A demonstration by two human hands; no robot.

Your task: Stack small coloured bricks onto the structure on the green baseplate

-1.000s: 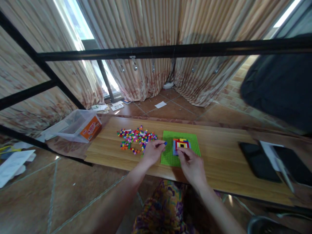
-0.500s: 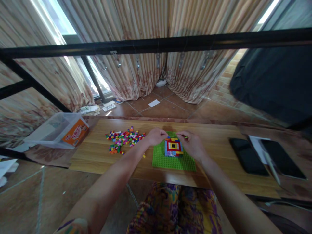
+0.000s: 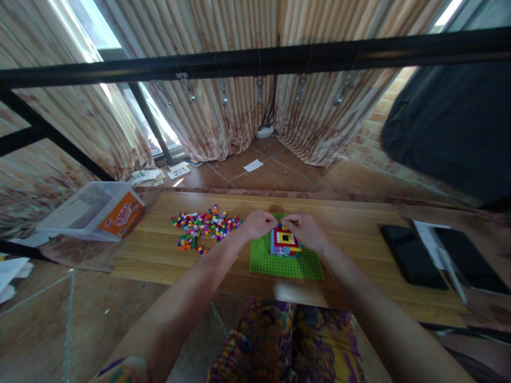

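My right hand [image 3: 306, 230] has moved in toward my left hand [image 3: 258, 223] since half a second ago, so the two sets of fingertips now nearly meet; a second ago my left hand was out to the side with a blue brick. Taking the square toy-brick build [image 3: 285, 242] as the centre of the dial, my left hand comes in at about 11 o'clock and my right at about 1, both at its far edge. Thumb and forefinger are drawn together on each hand, but the fingertips are too small and blurred for me to tell whether either grips a brick. The build sits on the green studded baseplate [image 3: 285, 267], a black middle ringed with yellow, then red beyond.

Loose bricks [image 3: 209, 226] of many colours are scattered at 9 o'clock on the wood-grain tabletop [image 3: 351, 266]. Farther out that way stands a clear plastic bin [image 3: 75, 213] with an orange label [image 3: 122, 214]. At 3 o'clock, well apart from my hands, are a dark flat-screened device [image 3: 413, 256], a sheet of white paper [image 3: 428, 242], a white pen [image 3: 453, 276] and a second dark device [image 3: 473, 259]. Striped curtains [image 3: 239, 32] hang at 12, behind a black metal bar [image 3: 239, 63].
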